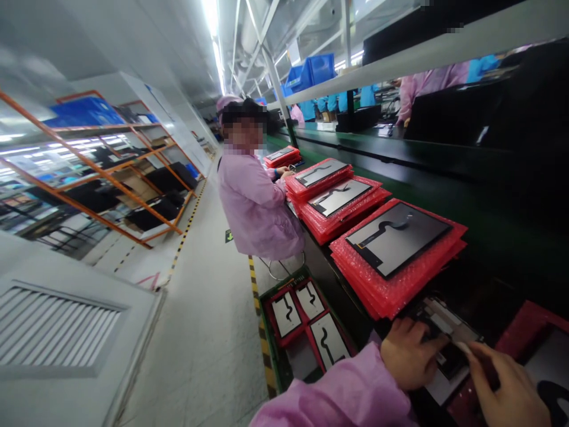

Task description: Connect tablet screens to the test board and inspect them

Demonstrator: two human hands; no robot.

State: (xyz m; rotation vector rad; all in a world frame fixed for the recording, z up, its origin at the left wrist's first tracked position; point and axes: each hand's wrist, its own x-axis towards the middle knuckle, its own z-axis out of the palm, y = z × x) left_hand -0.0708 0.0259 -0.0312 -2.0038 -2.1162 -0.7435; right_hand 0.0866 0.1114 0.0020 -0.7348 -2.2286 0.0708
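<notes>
Low at the right, my left hand (411,354) lies over a partly assembled flat device (448,320) with dark and silvery parts. Its fingers are curled, and its thumb reaches toward my right hand (507,382). The fingers of my right hand are pinched together at the device, close to the left thumb; what lies between the fingertips of either hand is too small to make out. Just beyond stands a stack of red bubble-wrap sleeves (377,295) with a grey display panel (413,237) on top, its black flex cable curving across it.
Further along the bench are more red sleeve stacks (326,228) with panels. A green crate (263,308) at lower left holds panels in red sleeves. At the far bench sits a co-worker in a pink smock (253,201). Another red sleeve (524,326) lies at right.
</notes>
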